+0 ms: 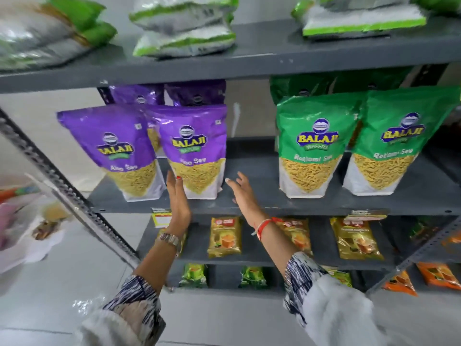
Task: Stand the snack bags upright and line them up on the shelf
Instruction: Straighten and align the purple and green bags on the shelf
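Two purple Balaji snack bags stand upright at the front of the grey middle shelf (pixel 249 203): one on the left (pixel 117 151), one beside it (pixel 197 151). More purple bags (pixel 197 94) stand behind them. Two green bags stand upright further right, the nearer (pixel 314 146) and the far one (pixel 399 143). My left hand (pixel 177 198) is flat, fingers straight, touching the lower left side of the second purple bag. My right hand (pixel 243 193) hovers with relaxed fingers over the bare gap between purple and green bags, holding nothing.
White-and-green sacks (pixel 184 28) lie on the top shelf. Small yellow packets (pixel 224 237) and green and orange packets fill the lower shelves. A slotted metal upright (pixel 64 186) slants on the left. Bags lie on the floor at far left (pixel 22 221).
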{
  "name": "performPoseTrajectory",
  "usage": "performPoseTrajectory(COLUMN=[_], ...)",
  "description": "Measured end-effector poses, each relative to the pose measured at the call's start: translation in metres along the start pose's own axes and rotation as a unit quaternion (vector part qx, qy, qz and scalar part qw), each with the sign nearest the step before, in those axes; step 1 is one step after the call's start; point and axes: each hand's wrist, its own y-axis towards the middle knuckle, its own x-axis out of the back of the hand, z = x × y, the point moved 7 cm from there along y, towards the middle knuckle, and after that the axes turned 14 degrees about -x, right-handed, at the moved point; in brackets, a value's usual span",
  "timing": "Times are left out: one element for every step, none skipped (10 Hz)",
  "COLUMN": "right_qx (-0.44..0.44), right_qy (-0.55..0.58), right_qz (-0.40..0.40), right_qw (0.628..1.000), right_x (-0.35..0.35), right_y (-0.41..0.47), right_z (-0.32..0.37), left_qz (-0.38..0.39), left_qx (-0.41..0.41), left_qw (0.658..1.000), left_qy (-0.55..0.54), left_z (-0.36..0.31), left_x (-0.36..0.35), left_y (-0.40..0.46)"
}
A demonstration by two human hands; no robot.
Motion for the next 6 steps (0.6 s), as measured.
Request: performPoseTrajectory(right_qx=[-0.005, -0.003, 0.013, 0.021, 0.016, 0.042], right_qy=[0.032, 0.068, 0.044, 0.05, 0.052, 0.016], right_qz=[0.021, 0.012, -0.008, -0.028, -0.019, -0.037], right_qw=[0.999, 0.998, 0.999, 0.998, 0.998, 0.998], right_x=[-0.037, -0.059, -0.068, -0.071, -0.071, -0.065], right_y=[0.023, 0.064, 0.07, 0.054, 0.03, 0.002], right_z=[0.008, 0.0, 0.008, 0.022, 0.029, 0.037], left_qz=[0.007, 0.025, 0.061, 0.07, 0.09, 0.061], left_qx=[0.094, 0.144, 0.172, 0.194, 0.172, 0.133], left_qw=[0.994, 0.983, 0.974, 0.973, 0.973, 0.983], left_qy=[-0.054, -0.111, -0.133, -0.104, -0.122, -0.111], left_z=[0.011, 0.007, 0.016, 0.022, 0.018, 0.013], left_x=[0.014, 0.014, 0.015, 0.022, 0.021, 0.024], left_y=[0.022, 0.038, 0.053, 0.058, 0.055, 0.052])
